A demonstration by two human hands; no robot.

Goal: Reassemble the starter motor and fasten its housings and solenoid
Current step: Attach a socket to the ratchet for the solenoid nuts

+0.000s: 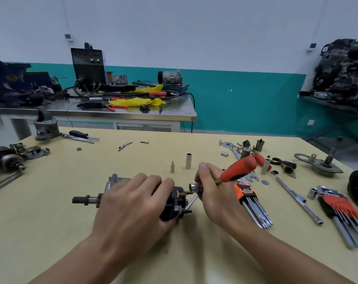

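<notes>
The starter (pixel 177 198) lies on its side on the table (pixel 112 160), in the middle near the front edge, with its shaft pointing left and its black end cap facing right. The left hand (pixel 133 199) is wrapped over the body, fingers curled round it, pinning it down. The right hand (pixel 213 193) pinches the shank of an orange-handled driver (pixel 237 167) just behind its socket (pixel 194 186). The socket sits just beside a stud (pixel 187 193) on the end cap and looks not yet seated, though the fingers partly hide it; whether a nut sits inside cannot be told.

To do this well, line the driver up with the stud before pushing on, so the socket goes on square. Spin the shank lightly between the fingertips first, feeling for the thread to catch cleanly. Keep the left hand firm so the body cannot roll. Only then shift to the handle, and snug both end fasteners evenly so the cap seats flat
</notes>
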